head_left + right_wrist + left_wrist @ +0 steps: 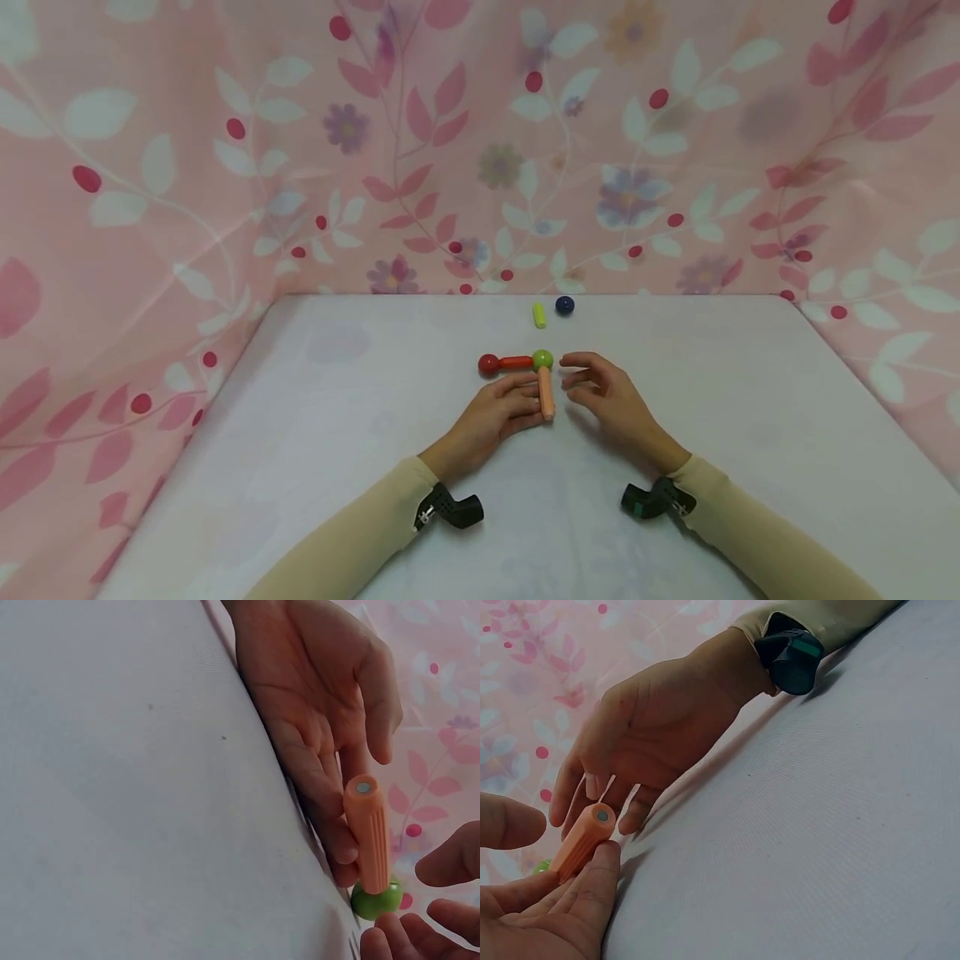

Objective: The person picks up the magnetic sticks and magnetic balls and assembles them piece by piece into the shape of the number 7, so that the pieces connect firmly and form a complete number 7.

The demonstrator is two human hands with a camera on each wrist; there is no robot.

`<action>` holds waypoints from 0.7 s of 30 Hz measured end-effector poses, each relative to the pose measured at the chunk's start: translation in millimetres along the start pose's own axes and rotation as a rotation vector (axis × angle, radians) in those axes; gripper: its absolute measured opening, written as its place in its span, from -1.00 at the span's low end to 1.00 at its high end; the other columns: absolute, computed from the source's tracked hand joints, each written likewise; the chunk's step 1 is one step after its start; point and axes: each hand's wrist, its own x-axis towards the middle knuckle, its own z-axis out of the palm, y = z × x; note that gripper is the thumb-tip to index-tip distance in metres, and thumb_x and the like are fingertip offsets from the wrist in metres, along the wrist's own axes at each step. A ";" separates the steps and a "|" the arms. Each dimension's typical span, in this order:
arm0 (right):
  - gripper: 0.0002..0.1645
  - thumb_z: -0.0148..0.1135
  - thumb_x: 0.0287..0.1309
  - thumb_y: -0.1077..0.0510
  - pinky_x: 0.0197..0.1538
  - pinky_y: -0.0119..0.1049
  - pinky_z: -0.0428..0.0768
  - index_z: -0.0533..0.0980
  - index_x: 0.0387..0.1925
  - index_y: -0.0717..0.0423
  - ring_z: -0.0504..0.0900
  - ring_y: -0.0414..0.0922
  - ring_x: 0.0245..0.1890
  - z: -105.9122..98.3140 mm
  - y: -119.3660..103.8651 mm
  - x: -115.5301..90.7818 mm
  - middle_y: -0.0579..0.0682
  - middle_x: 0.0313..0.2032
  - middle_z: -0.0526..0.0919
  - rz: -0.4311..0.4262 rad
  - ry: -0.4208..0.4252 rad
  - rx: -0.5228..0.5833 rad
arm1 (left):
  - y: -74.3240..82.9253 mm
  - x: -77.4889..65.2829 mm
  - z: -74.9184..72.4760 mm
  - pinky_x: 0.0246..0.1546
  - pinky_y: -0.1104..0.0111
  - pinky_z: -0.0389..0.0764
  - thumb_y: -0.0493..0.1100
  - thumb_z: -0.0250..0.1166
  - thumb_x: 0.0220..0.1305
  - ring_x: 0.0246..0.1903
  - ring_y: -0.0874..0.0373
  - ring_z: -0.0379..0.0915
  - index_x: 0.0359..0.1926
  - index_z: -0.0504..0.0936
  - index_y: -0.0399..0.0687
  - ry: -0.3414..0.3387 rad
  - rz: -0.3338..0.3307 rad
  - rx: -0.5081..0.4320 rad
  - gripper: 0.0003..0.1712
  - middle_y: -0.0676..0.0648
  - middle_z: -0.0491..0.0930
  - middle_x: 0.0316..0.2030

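Fingers of my left hand (487,421) lie against the left side of an orange ribbed rod (547,395), with the thumb held apart from it in the left wrist view. A silvery disc shows in the rod's near end (601,816). Its far end meets a green ball (542,359). From that ball a red rod (516,362) runs left to a red ball (488,364), forming a corner. To the right of the orange rod, my right hand (615,404) hovers with fingers loosely bent and nothing in them.
Toward the table's back edge lie a short yellow-green rod (539,315) and a dark blue ball (565,305). A white cloth covers the table (360,417). Pink floral fabric (465,150) hangs behind it and along both sides.
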 end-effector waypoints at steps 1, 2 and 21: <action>-0.47 0.22 0.34 0.45 0.09 -0.36 0.58 0.43 0.32 0.35 0.62 0.17 0.11 -1.8 -0.9 1.7 0.29 0.26 0.51 0.000 0.005 -0.005 | 0.1 -0.3 -0.4 0.16 0.16 0.57 -0.37 0.20 0.48 0.17 -0.06 0.56 0.42 0.44 -0.24 0.002 -0.001 -0.002 -0.47 -0.24 0.53 0.27; -0.48 0.22 0.34 0.44 0.08 -0.37 0.59 0.44 0.31 0.34 0.62 0.17 0.11 -3.9 -1.7 3.6 0.29 0.26 0.52 0.000 0.013 -0.010 | 0.4 -0.3 -0.8 0.17 0.16 0.57 -0.37 0.19 0.48 0.17 -0.06 0.56 0.42 0.44 -0.24 0.002 0.001 -0.005 -0.47 -0.24 0.53 0.27; -0.61 0.29 0.29 0.44 0.09 0.15 0.62 0.58 0.15 0.29 0.66 0.12 0.04 -32.0 -2.5 46.8 0.26 0.09 0.66 -0.012 0.113 -0.281 | -0.8 0.8 -0.5 0.16 0.17 0.58 -0.38 0.18 0.49 0.17 -0.04 0.56 0.43 0.42 -0.26 0.002 -0.001 -0.016 -0.47 -0.24 0.53 0.26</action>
